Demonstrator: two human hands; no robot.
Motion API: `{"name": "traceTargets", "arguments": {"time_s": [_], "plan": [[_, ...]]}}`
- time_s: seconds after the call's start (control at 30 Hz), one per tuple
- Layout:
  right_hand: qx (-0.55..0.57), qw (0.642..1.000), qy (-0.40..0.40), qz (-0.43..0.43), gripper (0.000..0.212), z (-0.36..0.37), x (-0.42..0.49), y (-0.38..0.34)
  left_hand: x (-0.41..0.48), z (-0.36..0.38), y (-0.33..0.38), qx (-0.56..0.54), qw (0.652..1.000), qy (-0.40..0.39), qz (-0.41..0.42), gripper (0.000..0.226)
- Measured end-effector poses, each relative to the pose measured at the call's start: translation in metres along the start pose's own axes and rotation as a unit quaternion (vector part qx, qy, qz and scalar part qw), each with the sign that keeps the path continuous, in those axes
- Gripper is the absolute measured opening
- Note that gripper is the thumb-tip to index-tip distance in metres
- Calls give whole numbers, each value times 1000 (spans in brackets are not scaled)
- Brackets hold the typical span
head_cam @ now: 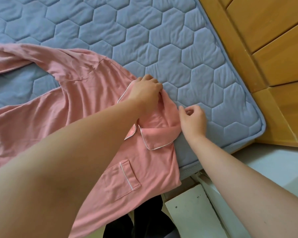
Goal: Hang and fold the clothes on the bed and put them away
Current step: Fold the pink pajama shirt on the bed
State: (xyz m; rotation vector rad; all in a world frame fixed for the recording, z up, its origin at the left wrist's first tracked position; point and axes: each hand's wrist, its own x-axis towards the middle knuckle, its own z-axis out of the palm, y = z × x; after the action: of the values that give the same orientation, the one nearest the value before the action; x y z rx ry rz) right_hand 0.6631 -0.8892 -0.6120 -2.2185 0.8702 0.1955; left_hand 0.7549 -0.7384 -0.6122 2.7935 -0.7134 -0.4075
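- Early days on the task. The pink soft-knit pyjama shirt with white piping [86, 103] lies spread front-up across centre-left of frame, on the blue-grey quilted mattress with hexagon stitching [144, 31]. Not folded, hung or put away.
- The shirt's near side, w/ the piped patch pocket [122, 179], droops over the mattress edge at bottom centre.
- Your left hand [144, 91], mid-frame, has its fingers curled into the cloth at the neck opening, just above the white-piped collar flap [155, 140]. Imo you're squaring up collar & shoulders before a fold.
- Your right hand [193, 117], just right of the shirt's shoulder, has its fingers curled w/ thumb near index. It's at the fabric edge, but can't tell if it has a pinch of cloth or nothing.
- One long pink sleeve [15, 55] trails to upper left, not tucked in.
- Left to do, by my read: sleeves in, body folded, then stow it. No hanger or other clothes in view.
- Hidden: your left forearm covers most of the shirt front, so buttons done or undone, can't say. The shirt body runs off the frame's left edge; 2nd sleeve not made out.
- Dark cloth [144, 220] at bottom centre could be a garment or your own legs, unclear.
- Orange-brown wooden furniture [265, 40] at upper right is cut off; storage or not, can't tell.
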Motion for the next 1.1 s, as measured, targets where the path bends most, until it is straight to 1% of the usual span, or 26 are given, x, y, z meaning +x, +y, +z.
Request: {"name": "traceTargets", "arguments": {"time_s": [0.03,0.1,0.17,0.2,0.3,0.37,0.43,0.47,0.53,0.57,0.6,0.63,0.67,0.7,0.73,0.77,0.8,0.83,0.87,0.9,0.93,0.97,1.0,1.03,1.07,1.1], "plan": [[-26,999,-25,-28,26,1,-3,0,4,-1,0,19,999,-28,-2,28],[-106,989,-91,-42,25,7,-7,1,9,-4,1,35,998,-46,2,28],[-149,981,-117,-31,16,9,-6,0,12,-4,3,70,995,-60,29,28],[-139,983,-119,-20,11,7,-4,-2,13,-3,3,88,993,-70,38,27],[-81,988,-127,28,12,0,0,-1,19,-5,3,110,990,-89,24,24],[12,986,-136,99,16,-1,2,7,21,-8,-2,95,990,-102,-15,26],[127,960,-162,189,24,-1,1,16,18,-15,-7,58,992,-101,-52,32],[148,950,-171,216,24,1,0,22,15,-17,-11,49,993,-89,-57,35],[99,964,-162,187,17,3,-2,26,6,-22,-20,56,997,-49,-19,39],[61,973,-151,162,14,3,-4,26,1,-23,-23,65,997,-25,23,38],[54,976,-143,154,13,3,-7,22,-4,-22,-27,76,994,0,74,33],[79,971,-154,164,16,1,-10,18,-8,-21,-30,91,989,17,112,26],[149,953,-174,197,22,1,-12,14,-11,-21,-31,108,986,23,128,21],[244,917,-201,244,27,0,-14,11,-14,-21,-32,125,984,8,126,19],[334,869,-227,284,28,-3,-16,9,-15,-20,-32,142,983,-12,115,20],[397,826,-243,317,27,-7,-18,8,-16,-20,-31,158,981,-43,100,21],[410,812,-255,329,26,-9,-20,9,-16,-19,-29,178,978,-62,90,23],[385,825,-256,323,23,-9,-22,11,-16,-18,-27,199,974,-65,89,24],[314,870,-243,292,18,-6,-23,14,-15,-17,-25,212,970,-66,94,23],[217,921,-210,248,11,-3,-25,16,-14,-15,-22,217,969,-68,100,23],[118,959,-160,204,10,-1,-29,16,-13,-13,-20,217,968,-72,106,23],[51,979,-101,169,16,2,-34,16,-13,-12,-16,222,966,-69,112,23],[17,988,-47,149,23,4,-39,13,-12,-10,-13,225,965,-47,125,21],[13,988,-14,153,29,6,-43,10,-11,-11,-9,236,962,-22,136,17],[13,984,-12,180,35,9,-46,9,-10,-11,-7,244,959,0,142,15],[5,975,-37,218,41,13,-49,8,-9,-8,-7,235,963,-16,133,16]]}}
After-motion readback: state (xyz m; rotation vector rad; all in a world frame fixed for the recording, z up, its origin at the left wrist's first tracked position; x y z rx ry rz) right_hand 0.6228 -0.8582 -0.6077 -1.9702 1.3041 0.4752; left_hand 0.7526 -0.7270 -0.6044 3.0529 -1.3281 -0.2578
